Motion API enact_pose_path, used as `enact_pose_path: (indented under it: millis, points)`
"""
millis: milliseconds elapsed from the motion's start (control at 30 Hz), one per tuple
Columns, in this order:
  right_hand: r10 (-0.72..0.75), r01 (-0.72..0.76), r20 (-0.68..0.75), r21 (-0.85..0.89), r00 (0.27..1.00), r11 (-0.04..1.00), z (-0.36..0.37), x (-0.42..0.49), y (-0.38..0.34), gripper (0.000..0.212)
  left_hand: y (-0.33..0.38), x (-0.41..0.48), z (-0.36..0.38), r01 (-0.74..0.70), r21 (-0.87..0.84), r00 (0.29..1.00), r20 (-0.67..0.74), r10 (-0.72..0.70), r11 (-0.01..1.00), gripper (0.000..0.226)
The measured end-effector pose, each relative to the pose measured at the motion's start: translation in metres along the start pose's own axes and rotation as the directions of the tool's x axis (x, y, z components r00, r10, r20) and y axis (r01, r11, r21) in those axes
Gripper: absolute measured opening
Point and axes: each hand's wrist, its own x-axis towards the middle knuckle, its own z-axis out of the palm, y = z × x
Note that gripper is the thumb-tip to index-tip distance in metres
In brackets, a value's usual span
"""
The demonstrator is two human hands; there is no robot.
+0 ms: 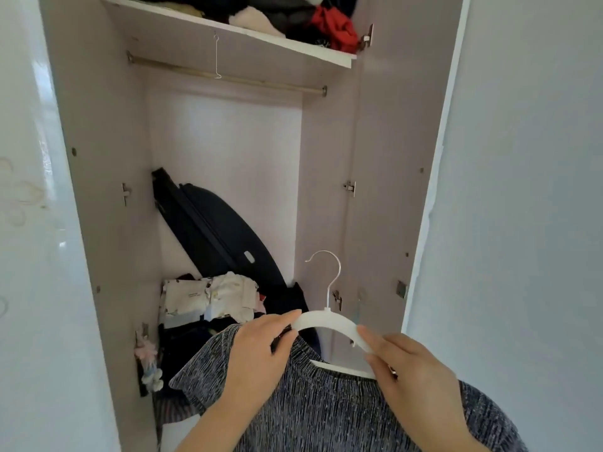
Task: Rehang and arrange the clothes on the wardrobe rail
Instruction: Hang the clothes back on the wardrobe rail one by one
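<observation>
Far left, door: white glossy wardrobe door (32, 223) stands open beside you, faint flower print on it.
Low left, trinkets: pale pink and blue fluffy trinkets (149, 363) hang against the left inner wall, near the floor.
Up top, rail: rail (235, 79) runs across under the shelf, well above your hands.
Wire hook: thin wire hook (216, 57) hangs in front of the rail; whether it hangs from shelf or rail, you cannot tell.
Shelf: white shelf (182, 18) holds a loose heap of clothes (336, 29), black, white and red.
Dark case: long dark case (212, 230) leans tilted against the back wall.
Floor pile: crumpled pale and dark clothes (212, 301) lie at the foot of the case.
Left hand: your left hand (261, 350) pinches the left arm of the hanger where the collar meets it, fingers on top, thumb beneath.
Hanger: white hanger (326, 322) sits between your hands, metal hook upright, in front of the lower part of the wardrobe.
Top: grey knit top (326, 412) hangs from the hanger. Left shoulder is on. Right arm of the hanger sticks out bare through the neck opening.
Right hand: your right hand (404, 363) grips the bare right arm of the hanger, thumb along its top, fingers curled under.
Far right, door: second white door (522, 190) stands open.
</observation>
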Motion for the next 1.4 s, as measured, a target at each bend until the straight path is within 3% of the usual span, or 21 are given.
enact_pose_path:
  millis: [433,600,767,867,1100,1267,1400]
  points:
    - [-0.101,0.101,-0.068,-0.001,0.993,0.995,0.154,0.201,0.069,0.032,-0.114,0.191,0.05,0.068,0.07,0.997,0.027,-0.07,0.995,0.044]
    - [-0.117,0.11,-0.089,-0.079,0.989,0.991,0.221,0.3,0.084,0.05,-0.184,0.297,0.062,-0.043,0.086,0.998,0.058,0.038,0.995,0.045]
    - [-0.126,0.107,-0.158,-0.121,0.979,0.987,0.257,0.404,0.098,0.044,-0.22,0.418,0.06,-0.146,0.15,0.987,0.096,0.132,0.978,0.043]
    - [-0.096,0.069,-0.182,-0.151,0.979,0.986,0.273,0.461,0.111,0.042,-0.23,0.479,0.062,-0.178,0.183,0.983,0.076,0.167,0.967,0.043]
    - [0.028,-0.032,-0.022,-0.215,0.999,0.976,0.312,0.582,0.145,0.033,-0.27,0.583,0.07,-0.183,0.243,0.98,-0.027,0.195,0.953,0.045]
    - [0.034,-0.051,-0.063,-0.298,0.997,0.953,0.347,0.678,0.185,0.017,-0.302,0.655,0.073,-0.159,0.344,0.972,-0.109,0.208,0.925,0.046]
    - [0.018,-0.066,-0.152,-0.322,0.988,0.944,0.362,0.754,0.218,0.023,-0.319,0.706,0.078,-0.099,0.391,0.96,-0.205,0.191,0.915,0.046]
